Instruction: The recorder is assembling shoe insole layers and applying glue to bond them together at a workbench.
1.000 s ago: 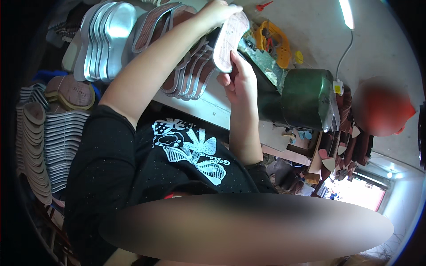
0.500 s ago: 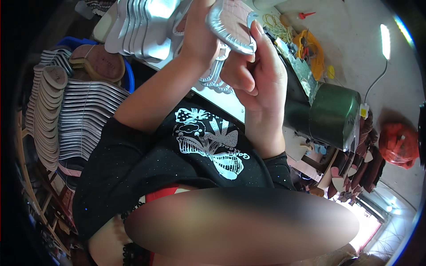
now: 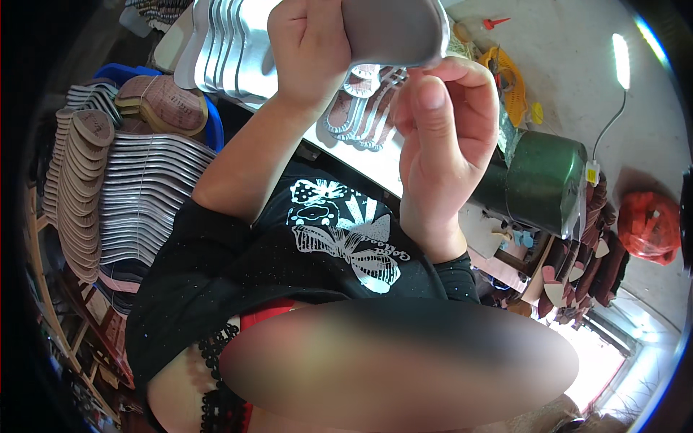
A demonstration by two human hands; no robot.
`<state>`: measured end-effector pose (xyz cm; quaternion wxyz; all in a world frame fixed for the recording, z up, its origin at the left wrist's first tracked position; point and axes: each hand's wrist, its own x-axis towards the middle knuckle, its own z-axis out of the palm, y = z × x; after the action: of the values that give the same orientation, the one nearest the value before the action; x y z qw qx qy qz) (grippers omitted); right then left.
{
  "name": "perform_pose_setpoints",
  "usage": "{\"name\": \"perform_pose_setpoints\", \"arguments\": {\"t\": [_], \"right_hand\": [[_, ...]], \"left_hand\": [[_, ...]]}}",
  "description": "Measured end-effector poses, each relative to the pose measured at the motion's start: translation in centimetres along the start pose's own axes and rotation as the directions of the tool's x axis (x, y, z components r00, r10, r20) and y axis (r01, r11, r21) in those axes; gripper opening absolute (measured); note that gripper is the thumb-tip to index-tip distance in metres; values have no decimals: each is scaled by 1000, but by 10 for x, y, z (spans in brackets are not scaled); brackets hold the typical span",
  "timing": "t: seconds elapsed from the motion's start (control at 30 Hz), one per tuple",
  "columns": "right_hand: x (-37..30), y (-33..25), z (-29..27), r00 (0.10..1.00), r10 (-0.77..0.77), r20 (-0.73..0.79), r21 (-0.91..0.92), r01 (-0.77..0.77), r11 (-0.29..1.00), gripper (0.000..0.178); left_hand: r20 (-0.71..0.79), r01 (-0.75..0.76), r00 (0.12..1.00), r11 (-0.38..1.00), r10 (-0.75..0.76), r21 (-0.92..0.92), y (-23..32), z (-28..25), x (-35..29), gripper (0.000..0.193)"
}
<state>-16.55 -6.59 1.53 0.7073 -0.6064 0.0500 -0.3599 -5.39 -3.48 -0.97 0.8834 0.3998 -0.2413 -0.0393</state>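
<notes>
At the top of the view, my left hand [image 3: 309, 54] is closed round one side of a grey shoe insole [image 3: 393, 30], its smooth face turned toward me. Just below the insole's lower right edge is my right hand [image 3: 451, 126]. Its fingers are bent with the tips close to the edge, and the thumb stands apart. Whether those fingertips touch the edge is hard to make out. Beneath, several insoles with pinkish undersides and gathered silver rims [image 3: 354, 115] lie on a white table [image 3: 317, 143].
Silver insoles [image 3: 234, 50] stand in a row on the table. To the left are stacked silver insoles [image 3: 155, 191], beige ones [image 3: 83, 187], and a blue tub [image 3: 214, 124] holding pinkish pieces. A green cylinder [image 3: 545, 180], yellow basket [image 3: 514, 90] and red bag [image 3: 650, 227] are at right.
The insole has turned over, from its pinkish underside with the gathered rim to its smooth grey face. My right hand's thumb has come off the edge, and that hand has moved slightly right and down.
</notes>
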Motion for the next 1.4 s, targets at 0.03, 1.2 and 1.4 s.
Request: {"name": "perform_pose_setpoints", "arguments": {"t": [0.03,1.2,1.4], "right_hand": [[0,1,-2,997,-66,29,-10,66,998,17],[-20,-23,-32,985,-10,172,54,0,999,24],[-18,-19,-28,1000,2,27,104,-5,995,11]], "left_hand": [[45,13,999,999,-15,45,-3,-9,0,53],[638,-30,770,998,-12,56,5,-14,-11,63],[667,186,733,982,-134,-7,1,-14,-13,63]]}}
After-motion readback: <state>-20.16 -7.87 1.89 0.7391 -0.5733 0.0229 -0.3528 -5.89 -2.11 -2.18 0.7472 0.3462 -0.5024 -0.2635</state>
